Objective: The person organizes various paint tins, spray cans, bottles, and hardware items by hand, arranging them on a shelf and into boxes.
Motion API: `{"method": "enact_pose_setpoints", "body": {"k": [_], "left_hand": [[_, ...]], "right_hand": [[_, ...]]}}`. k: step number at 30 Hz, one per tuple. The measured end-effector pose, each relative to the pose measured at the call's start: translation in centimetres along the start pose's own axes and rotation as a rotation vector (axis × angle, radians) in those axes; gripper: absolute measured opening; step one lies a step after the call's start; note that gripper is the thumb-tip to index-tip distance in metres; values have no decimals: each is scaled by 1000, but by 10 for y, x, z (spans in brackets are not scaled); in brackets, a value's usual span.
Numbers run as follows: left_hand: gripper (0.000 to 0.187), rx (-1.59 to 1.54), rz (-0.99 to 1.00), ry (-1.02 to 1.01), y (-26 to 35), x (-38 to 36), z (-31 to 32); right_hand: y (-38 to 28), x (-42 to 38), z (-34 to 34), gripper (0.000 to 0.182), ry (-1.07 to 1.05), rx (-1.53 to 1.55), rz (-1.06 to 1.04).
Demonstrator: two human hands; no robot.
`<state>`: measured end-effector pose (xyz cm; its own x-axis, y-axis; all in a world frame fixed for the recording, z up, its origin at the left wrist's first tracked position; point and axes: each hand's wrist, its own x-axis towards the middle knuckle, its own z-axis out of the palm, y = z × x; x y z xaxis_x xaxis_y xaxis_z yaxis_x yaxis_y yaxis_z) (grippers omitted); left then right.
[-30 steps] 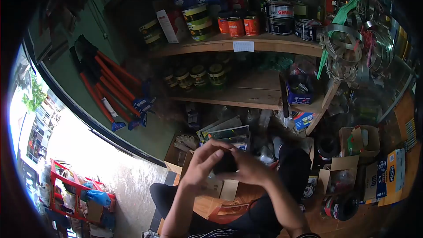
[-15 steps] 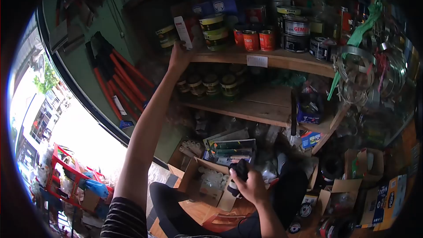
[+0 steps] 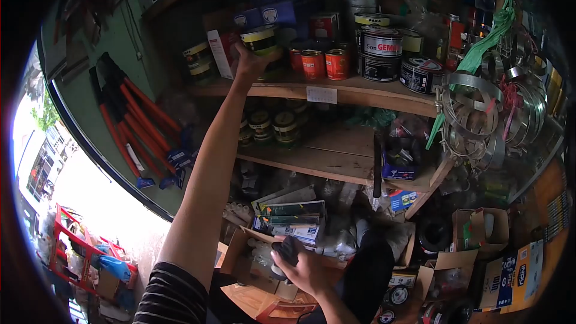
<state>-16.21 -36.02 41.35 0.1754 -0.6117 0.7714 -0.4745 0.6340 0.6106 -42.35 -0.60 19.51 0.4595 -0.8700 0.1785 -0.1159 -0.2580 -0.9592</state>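
Observation:
On the upper wooden shelf [image 3: 282, 91], my left hand [image 3: 253, 63] is at a stack of yellow-lidded cans [image 3: 259, 39], fingers spread round the front of the lower can. Left of it stand a white and red box [image 3: 221, 54] and another pair of yellow-lidded cans [image 3: 199, 63]. Small orange cans [image 3: 313, 64] are to the right. Low in front of me, my right hand [image 3: 303, 270] is closed round a dark cloth-like bundle [image 3: 287, 251], above an open cardboard box [image 3: 243, 258] holding clear plastic items.
Metal hose clamps [image 3: 474, 108] and a green plastic bag [image 3: 489, 42] hang at the right. Orange-handled tools [image 3: 141, 123] lean on the left wall. Open cartons [image 3: 456, 270] stand on the floor at the right. Several cans [image 3: 261, 126] sit on the lower shelf.
My left hand has moved right along the shelf, from the white and red box to the stacked cans. The view has shifted right. My right hand still holds the dark bundle.

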Motion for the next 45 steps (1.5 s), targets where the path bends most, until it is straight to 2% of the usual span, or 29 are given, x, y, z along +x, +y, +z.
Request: {"method": "enact_pose_setpoints", "body": {"k": [2,5,7,10,12,14,15,16,17,18,19,21,23,25,26,27,29,30,32,34,36,38,39,40,41,42,43,44,45], "left_hand": [[98,-48,-58,42,-4,-3,3],[92,51,-40,95,17,-11,4],[89,-49,-66,86,0,3,4],[87,12,-45,99,-11,15,3],[84,15,-90,51,-12,16,-10],[81,-107,-228,-72,-1,10,-28],[73,-126,-159,-98,9,-2,-40],[67,-125,-83,-10,9,-9,-48],[69,284,-113,176,37,-28,-52],[73,249,-239,84,81,-54,-55],[73,71,-160,96,71,-72,-66],[60,-26,-308,116,92,-125,-75],[49,-412,-442,-35,74,-182,-93],[47,-627,-689,-95,48,-236,-86],[49,-658,-748,-48,34,-259,-71],[52,-685,-807,2,21,-279,-49],[54,-651,-961,-9,-12,-306,-11],[56,-532,-961,-48,-5,-306,14],[67,-358,-904,-39,-79,-319,58],[78,-117,-743,-7,-105,-303,110],[93,-53,-512,21,-128,-281,153],[104,247,-767,-139,-132,-252,170],[115,275,-773,-202,-129,-237,175],[118,368,-773,-175,-137,-237,188],[120,472,-759,-144,-145,-232,201],[123,579,-733,-109,-158,-222,212],[126,623,-633,-47,-167,-225,219],[126,627,-636,-30,-179,-223,226],[126,630,-647,-16,-180,-222,229]], "right_hand": [[-5,1,0,43,2,13,-16],[-9,3,0,43,-75,65,33],[-13,4,-1,44,-100,39,52],[-13,3,0,44,-57,36,41],[-9,3,2,44,-18,61,18],[-8,1,0,43,-22,55,50],[-10,0,-2,42,-23,64,60],[-11,0,-5,41,-57,11,86],[-6,-3,-2,40,-25,28,41],[-1,-3,-1,40,11,36,-13],[-14,-2,-11,40,-50,1,83],[-10,-4,-9,43,-73,-5,98],[-25,-4,-23,44,-149,-17,178],[-20,-5,-20,43,-135,39,150],[-16,-7,-17,43,-134,66,136],[-4,-9,-7,43,-69,69,36],[-3,-9,-3,42,-89,136,48],[-3,-8,-4,42,-93,165,52],[-2,-8,-5,41,-111,173,93],[-2,-8,-8,41,-97,178,92],[-2,-6,-13,43,-138,153,189],[10,-6,-13,45,-137,222,102],[16,-7,-14,45,-116,178,90],[20,-9,-15,45,-95,137,69],[24,-9,-17,39,-76,158,157],[16,-3,-29,45,-97,239,209],[10,1,-38,43,-73,360,276],[6,2,-46,42,-49,482,356],[5,5,-51,39,-27,458,370]]}}
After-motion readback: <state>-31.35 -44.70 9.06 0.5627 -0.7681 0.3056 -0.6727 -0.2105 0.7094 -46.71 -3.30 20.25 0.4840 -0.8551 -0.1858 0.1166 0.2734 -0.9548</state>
